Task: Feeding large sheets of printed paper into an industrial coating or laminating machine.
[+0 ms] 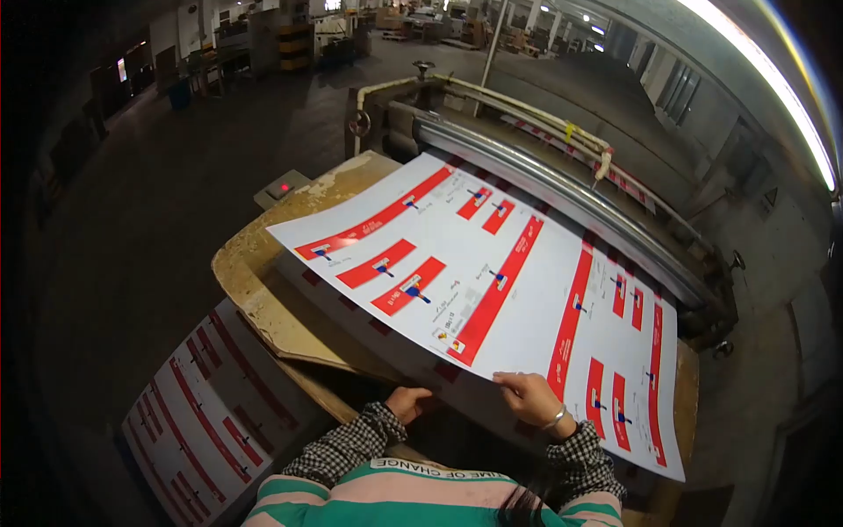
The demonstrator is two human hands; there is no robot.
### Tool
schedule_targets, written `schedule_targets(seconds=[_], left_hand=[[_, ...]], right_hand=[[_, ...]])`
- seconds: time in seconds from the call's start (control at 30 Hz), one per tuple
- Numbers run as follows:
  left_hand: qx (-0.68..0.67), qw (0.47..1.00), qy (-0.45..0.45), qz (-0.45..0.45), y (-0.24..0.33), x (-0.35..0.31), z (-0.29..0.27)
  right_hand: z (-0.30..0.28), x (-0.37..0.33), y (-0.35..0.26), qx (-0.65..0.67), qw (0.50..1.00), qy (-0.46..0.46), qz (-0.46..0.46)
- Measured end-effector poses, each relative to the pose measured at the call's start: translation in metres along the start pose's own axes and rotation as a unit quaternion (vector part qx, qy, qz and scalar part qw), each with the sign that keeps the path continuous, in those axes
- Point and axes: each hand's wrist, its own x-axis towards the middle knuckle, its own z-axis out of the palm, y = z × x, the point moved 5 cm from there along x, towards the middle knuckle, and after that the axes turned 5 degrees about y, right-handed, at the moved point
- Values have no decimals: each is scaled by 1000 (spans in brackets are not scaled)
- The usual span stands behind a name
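Note:
A large white printed sheet (518, 307) with red bands and small blue figures slopes from a metal roller (562, 180) down toward me. My right hand (529, 400) is closed in a pinch on its near edge, thumb on top. Under it, in shadow, lies a second printed sheet (351, 309) with darker red patches. My left hand (410, 404) is closed at the near edge of this lower sheet, its fingertips partly hidden. The far edge of the upper sheet reaches the roller.
A worn wooden feed table (250, 290) supports the sheets. Low on the left lies more printed stock (206, 404). Beside the table a control box (283, 187) shows a red light. Pale pipes (518, 105) and handwheels (360, 123) frame the roller machine.

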Motion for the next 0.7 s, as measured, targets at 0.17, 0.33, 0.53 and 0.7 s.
schedule_targets(seconds=[0.17, 0.33, 0.53, 0.7], left_hand=[[26, 999, -24, 10, 15, -9, 30], [51, 998, -18, -10, 15, -4, 21], [44, 994, 102, 5, 2, 6, -2], [91, 990, 101, 43, -7, 8, -17]], right_hand=[[29, -14, 25, -33, 997, 61, 41], [37, -17, 33, -17, 998, 22, 48], [0, -12, -2, 37, 998, 56, 8], [46, -30, 30, 44, 997, -10, 65]])
